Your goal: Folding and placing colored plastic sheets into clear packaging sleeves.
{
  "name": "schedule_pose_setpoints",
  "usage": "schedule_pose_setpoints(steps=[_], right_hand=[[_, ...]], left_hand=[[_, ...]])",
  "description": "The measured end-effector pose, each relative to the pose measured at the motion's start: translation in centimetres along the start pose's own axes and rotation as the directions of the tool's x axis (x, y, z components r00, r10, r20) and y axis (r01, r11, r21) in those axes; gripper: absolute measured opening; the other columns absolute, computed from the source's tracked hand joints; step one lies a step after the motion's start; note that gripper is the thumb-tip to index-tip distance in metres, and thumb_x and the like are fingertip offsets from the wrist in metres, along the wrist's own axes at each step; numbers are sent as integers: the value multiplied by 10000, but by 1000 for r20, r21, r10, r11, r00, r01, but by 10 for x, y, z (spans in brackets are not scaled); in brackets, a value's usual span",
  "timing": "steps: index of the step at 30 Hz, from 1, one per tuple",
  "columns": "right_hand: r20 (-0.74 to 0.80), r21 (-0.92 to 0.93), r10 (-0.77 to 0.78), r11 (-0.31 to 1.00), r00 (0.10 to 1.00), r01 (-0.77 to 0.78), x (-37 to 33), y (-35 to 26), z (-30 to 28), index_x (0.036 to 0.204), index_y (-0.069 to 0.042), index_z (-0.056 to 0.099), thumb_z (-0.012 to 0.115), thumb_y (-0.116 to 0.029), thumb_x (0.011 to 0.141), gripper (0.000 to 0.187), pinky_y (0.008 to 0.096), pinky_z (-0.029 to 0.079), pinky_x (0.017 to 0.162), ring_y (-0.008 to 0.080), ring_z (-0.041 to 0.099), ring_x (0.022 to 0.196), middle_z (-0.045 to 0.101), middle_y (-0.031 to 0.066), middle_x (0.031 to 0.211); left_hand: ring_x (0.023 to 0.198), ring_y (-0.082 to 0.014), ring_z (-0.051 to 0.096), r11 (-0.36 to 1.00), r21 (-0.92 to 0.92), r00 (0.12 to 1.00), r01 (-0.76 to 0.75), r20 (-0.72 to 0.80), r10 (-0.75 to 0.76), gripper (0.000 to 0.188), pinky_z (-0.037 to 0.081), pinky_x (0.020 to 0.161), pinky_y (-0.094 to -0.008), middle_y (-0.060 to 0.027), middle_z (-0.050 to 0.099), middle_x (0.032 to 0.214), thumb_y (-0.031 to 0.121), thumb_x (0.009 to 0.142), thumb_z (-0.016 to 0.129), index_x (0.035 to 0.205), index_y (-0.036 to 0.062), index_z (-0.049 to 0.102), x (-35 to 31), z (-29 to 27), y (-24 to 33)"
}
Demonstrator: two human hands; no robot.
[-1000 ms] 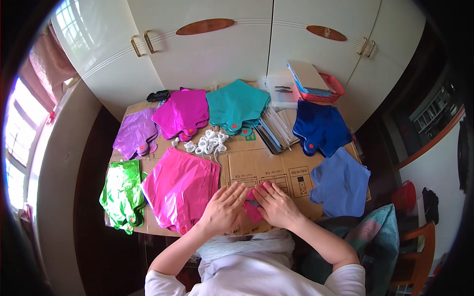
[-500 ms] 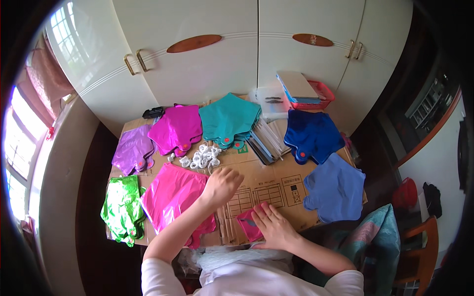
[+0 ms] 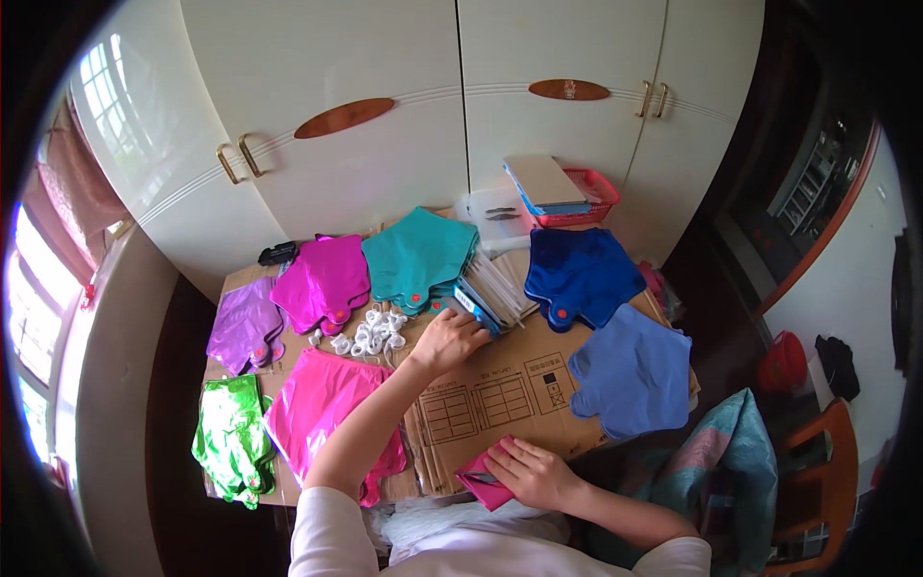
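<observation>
My left hand reaches forward to the near end of a stack of flat packets, its fingers curled on a blue-edged flat packet with a white label. White slips lie beside that packet. At the table's front edge my right hand grips a small folded pink foil balloon, fingers over its top; the thumb is hidden. Left of my left forearm lies a stack of flat pink foil balloons. White ribbon coils are heaped near my left hand.
Stacks of flat star-shaped balloons line the cardboard: green, lilac, magenta, teal, dark blue and pale blue. A red basket stands at the back, before white cabinet doors.
My left hand has moved forward, past the ribbon coils, onto the packet stack. My right hand has gone from lying flat on the folded pink balloon to gripping it, slightly raised. The view has shifted.
</observation>
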State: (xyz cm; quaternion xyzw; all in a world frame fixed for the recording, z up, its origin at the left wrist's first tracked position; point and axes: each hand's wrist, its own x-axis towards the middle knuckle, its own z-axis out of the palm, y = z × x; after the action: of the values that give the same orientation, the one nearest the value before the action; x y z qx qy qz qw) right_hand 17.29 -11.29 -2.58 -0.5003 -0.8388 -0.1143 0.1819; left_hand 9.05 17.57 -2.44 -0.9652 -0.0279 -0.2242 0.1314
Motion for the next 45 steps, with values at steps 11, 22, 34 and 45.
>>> schedule_pose_setpoints(steps=[11, 22, 34, 45], right_hand=[[458, 857, 606, -109, 650, -503, 58, 84, -22, 1009, -18, 658, 656, -181, 869, 215, 302, 501, 677, 107, 612, 736, 689, 41, 881], [709, 684, 365, -152, 603, -713, 122, 78, 65, 1026, 6, 656, 679, -100, 796, 255, 320, 496, 727, 171, 650, 804, 686, 107, 938], [525, 674, 536, 212, 661, -708, 115, 50, 94, 1010, 56, 514, 715, -251, 797, 425, 387, 503, 759, 296, 642, 891, 639, 204, 912], [179, 262, 218, 929, 959, -260, 130, 69, 41, 1161, 6, 524, 626, -339, 865, 465, 423, 465, 899, 297, 558, 1130, 569, 201, 1225]], left_hand=[[868, -137, 535, 993, 108, 999, -48, 16, 47, 154, 403, 684, -305, 5, 599, 959, 192, 720, 602, 857, 130, 570, -71, -105, 51], [998, -193, 593, 826, -78, 822, 558, 187, -538, 265, 449, 778, -347, -50, 621, 1044, 203, 773, 670, 978, 52, 595, -159, -128, 122], [1299, -264, 437, 926, -123, 897, 358, 323, -304, 495, 359, 1034, -434, -141, 482, 1375, 353, 859, 611, 1228, 29, 547, -144, -126, 113], [1307, -327, 414, 915, -264, 914, 304, 353, -202, 556, 337, 1073, -440, -211, 453, 1368, 452, 860, 583, 1194, 9, 545, -140, -116, 99]])
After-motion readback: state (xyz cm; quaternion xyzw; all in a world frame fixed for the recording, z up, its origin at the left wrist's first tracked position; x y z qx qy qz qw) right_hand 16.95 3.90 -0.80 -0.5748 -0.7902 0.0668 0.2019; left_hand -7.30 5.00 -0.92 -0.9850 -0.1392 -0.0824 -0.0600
